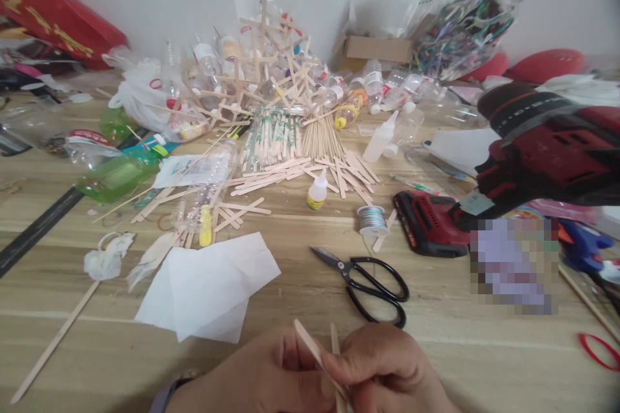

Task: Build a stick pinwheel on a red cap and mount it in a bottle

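At the bottom centre, my left hand [261, 371] and my right hand [387, 364] are close together, fingers closed round wooden craft sticks [308, 341]. One stick slants up to the left between them, and a second stands nearly upright beside my right thumb. The lower ends of the sticks are hidden by the fingers or cut off by the frame. Just beyond my right hand lie black-handled scissors [345, 267], blades pointing up and left. White paper sheets [208, 284] rest ahead of my left hand.
A red and black power drill [542, 148] stands at the right. Farther back are a glue bottle [317, 192], a wire spool [372, 221], loose sticks [271, 177] and a green bottle [119, 175]. Plastic bottles and crossed sticks are heaped near the wall.
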Demonstrator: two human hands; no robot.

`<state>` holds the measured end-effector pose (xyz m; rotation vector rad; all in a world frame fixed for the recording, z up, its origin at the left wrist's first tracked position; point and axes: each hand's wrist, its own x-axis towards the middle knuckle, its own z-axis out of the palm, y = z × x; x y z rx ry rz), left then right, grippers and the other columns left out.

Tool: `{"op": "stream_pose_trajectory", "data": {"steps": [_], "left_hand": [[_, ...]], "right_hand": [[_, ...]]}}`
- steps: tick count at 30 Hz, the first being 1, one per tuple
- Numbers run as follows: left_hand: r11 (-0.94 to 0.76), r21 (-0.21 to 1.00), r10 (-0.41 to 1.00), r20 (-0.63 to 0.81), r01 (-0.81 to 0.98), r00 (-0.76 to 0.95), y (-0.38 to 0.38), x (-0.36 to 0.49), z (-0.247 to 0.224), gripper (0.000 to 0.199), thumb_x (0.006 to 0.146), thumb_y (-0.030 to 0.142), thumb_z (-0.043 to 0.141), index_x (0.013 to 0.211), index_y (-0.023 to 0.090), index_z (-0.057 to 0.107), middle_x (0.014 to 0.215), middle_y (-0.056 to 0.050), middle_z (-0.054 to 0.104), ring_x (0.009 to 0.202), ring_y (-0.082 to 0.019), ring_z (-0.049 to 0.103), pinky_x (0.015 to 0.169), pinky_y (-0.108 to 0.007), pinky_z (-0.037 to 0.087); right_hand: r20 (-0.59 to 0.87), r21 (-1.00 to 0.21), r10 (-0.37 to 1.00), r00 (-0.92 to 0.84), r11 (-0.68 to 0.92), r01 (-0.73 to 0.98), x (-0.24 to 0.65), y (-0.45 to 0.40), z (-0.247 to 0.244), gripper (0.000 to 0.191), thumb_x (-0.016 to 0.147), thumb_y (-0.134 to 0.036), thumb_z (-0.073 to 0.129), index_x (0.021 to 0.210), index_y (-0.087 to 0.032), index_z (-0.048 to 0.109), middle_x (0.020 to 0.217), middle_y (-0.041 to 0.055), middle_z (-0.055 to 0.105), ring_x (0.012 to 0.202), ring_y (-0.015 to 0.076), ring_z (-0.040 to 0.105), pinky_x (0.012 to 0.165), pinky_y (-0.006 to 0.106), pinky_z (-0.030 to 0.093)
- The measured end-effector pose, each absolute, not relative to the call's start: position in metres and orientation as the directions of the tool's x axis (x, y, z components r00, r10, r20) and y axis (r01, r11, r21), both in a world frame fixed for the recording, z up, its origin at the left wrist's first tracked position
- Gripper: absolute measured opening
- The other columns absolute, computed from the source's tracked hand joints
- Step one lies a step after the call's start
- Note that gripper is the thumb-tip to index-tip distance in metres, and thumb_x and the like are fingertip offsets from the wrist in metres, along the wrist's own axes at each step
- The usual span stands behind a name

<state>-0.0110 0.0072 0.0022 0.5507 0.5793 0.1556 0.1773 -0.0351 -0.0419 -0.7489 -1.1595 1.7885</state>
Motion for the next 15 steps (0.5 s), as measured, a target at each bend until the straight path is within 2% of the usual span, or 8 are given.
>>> {"op": "stream_pose_trajectory", "data": {"steps": [3,5,8,10,12,15], "left_hand": [[0.837,0.547,0.296,-0.466,0.009,0.834,0.0067,-0.0112,0.0009,0.040,0.070,0.052,0.076,0.078,0.013,0.072,0.063,0.003,0.046,0.056,-0.007,0.033,0.053,-0.022,0.021],[0.835,0.551,0.302,-0.459,0.001,0.836,0.0072,-0.0115,0.0018,0.041,0.069,0.053,0.077,0.079,0.013,0.072,0.063,0.002,0.048,0.056,-0.007,0.035,0.054,-0.023,0.022],[0.838,0.546,0.298,-0.455,-0.002,0.839,0.0083,-0.0109,0.0058,0.040,0.069,0.052,0.078,0.076,0.013,0.071,0.065,0.002,0.051,0.056,-0.007,0.036,0.055,-0.022,0.022],[0.841,0.541,0.298,-0.447,-0.010,0.843,0.0079,-0.0095,0.0082,0.038,0.070,0.050,0.078,0.073,0.013,0.071,0.064,0.002,0.050,0.055,-0.006,0.035,0.054,-0.022,0.021],[0.835,0.549,0.333,-0.438,-0.044,0.835,0.0057,-0.0073,0.0087,0.041,0.069,0.053,0.077,0.071,0.013,0.070,0.062,0.003,0.049,0.054,-0.005,0.033,0.053,-0.022,0.019],[0.826,0.557,0.386,-0.438,-0.092,0.812,0.0012,-0.0040,0.0062,0.046,0.066,0.058,0.077,0.069,0.012,0.068,0.059,0.004,0.045,0.052,-0.005,0.030,0.051,-0.023,0.016]], "right_hand": [[-0.023,-0.910,0.879,-0.476,-0.215,-0.354,0.1747,-0.0340,-0.0402,0.015,0.086,-0.032,0.068,0.073,-0.026,0.074,0.053,-0.0038,0.063,0.046,0.0092,0.061,0.055,0.022,0.051],[0.009,-0.905,0.890,-0.455,-0.187,-0.383,0.1724,-0.0332,-0.0392,0.007,0.085,-0.028,0.069,0.082,-0.028,0.075,0.053,-0.0050,0.062,0.044,0.0080,0.058,0.054,0.021,0.051],[0.061,-0.917,0.906,-0.420,-0.115,-0.382,0.1708,-0.0322,-0.0387,0.012,0.084,-0.027,0.071,0.094,-0.031,0.075,0.052,-0.0062,0.061,0.044,0.0083,0.058,0.053,0.019,0.050],[0.026,-0.932,0.903,-0.428,-0.133,-0.338,0.1711,-0.0316,-0.0381,0.007,0.084,-0.032,0.071,0.085,-0.028,0.077,0.047,-0.0058,0.058,0.043,0.0092,0.058,0.051,0.020,0.050],[-0.032,-0.937,0.894,-0.446,-0.182,-0.297,0.1719,-0.0309,-0.0369,0.019,0.085,-0.038,0.068,0.074,-0.026,0.076,0.043,-0.0057,0.055,0.041,0.0090,0.056,0.049,0.019,0.049],[-0.062,-0.924,0.880,-0.472,-0.230,-0.307,0.1727,-0.0305,-0.0360,0.021,0.085,-0.041,0.068,0.074,-0.025,0.076,0.044,-0.0062,0.056,0.041,0.0084,0.058,0.053,0.020,0.051]]}}
